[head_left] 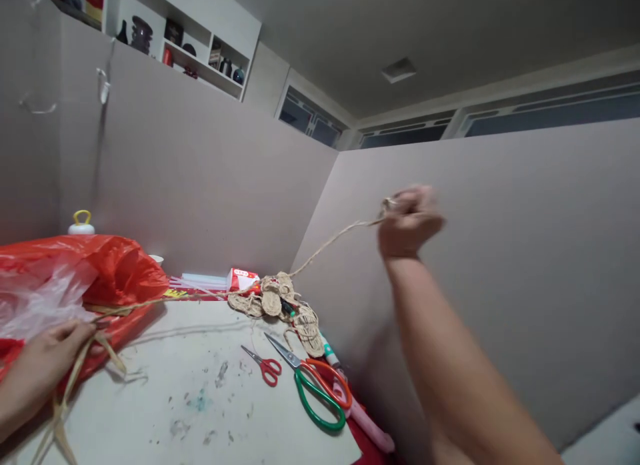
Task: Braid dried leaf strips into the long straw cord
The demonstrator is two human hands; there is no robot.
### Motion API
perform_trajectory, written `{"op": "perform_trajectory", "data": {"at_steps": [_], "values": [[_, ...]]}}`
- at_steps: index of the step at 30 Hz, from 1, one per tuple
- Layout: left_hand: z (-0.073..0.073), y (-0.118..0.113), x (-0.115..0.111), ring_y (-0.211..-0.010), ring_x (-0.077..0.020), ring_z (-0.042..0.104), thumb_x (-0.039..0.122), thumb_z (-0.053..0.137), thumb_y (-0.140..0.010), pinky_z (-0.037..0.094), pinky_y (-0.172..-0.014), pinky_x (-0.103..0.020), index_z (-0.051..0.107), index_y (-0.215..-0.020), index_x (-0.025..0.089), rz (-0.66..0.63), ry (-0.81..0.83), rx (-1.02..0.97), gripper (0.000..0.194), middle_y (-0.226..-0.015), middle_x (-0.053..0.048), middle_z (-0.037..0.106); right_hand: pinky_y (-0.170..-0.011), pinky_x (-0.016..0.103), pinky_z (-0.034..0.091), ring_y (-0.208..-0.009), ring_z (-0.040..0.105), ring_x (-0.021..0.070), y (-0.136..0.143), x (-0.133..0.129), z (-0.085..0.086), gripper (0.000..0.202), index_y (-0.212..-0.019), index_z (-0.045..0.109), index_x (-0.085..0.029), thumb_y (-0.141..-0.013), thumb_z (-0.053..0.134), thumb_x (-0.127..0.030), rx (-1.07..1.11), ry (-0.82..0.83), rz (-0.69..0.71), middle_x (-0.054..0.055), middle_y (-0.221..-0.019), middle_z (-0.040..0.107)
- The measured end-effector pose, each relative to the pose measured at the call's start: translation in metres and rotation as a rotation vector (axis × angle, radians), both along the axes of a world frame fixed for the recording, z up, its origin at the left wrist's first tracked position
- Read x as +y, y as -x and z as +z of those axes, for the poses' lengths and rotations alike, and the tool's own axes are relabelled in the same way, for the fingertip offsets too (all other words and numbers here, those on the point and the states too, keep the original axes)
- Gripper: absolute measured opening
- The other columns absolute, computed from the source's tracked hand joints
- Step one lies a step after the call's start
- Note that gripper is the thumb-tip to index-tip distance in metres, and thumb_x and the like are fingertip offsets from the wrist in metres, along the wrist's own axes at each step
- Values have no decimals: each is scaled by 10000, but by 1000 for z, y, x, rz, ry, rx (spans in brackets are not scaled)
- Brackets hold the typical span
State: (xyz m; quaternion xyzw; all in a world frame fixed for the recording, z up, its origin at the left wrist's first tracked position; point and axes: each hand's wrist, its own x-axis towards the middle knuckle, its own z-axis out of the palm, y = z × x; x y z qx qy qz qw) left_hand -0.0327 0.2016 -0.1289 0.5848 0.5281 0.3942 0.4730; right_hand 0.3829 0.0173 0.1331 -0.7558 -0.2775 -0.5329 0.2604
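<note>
Our right forearm (455,345) looms closest, the blurred right hand (411,218) closed round fibre cord (356,224) leading up from coiled pieces (273,301) — held high, probably against tangling — while our left hand (53,355) pinches straw-coloured strands (79,366) beside the red plastic bag (125,268), apparently to steady them.

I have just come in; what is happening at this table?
The person's raised right hand, blurred, grips a twisted cord that runs down to a pile of woven-looking pieces. The left hand pinches pale strands beside a red plastic bag. Small scissors and larger scissors lie on the white tabletop, touched by neither hand.
</note>
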Motion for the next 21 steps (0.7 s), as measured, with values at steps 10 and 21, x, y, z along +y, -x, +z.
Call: {"op": "perform_trajectory", "data": {"at_steps": [10, 21], "values": [[-4, -21, -39, -565, -143, 531, 489, 616, -719, 422, -572, -236, 641, -841, 159, -386, 13, -106, 353, -619, 10, 626, -843, 378, 389, -882, 641, 253, 85, 93, -167, 294, -908, 672, -120, -904, 441, -301, 151, 1084, 442, 168, -897, 698], [23, -29, -94, -1046, -213, 546, 291, 522, -836, 464, -805, -289, 633, -626, 163, -566, -132, -212, 270, -860, -85, 676, -692, 387, 480, -808, 670, 306, 214, 84, -227, 121, -782, 701, -112, -758, 583, -108, 128, 1460, 963, 185, -826, 719]]}}
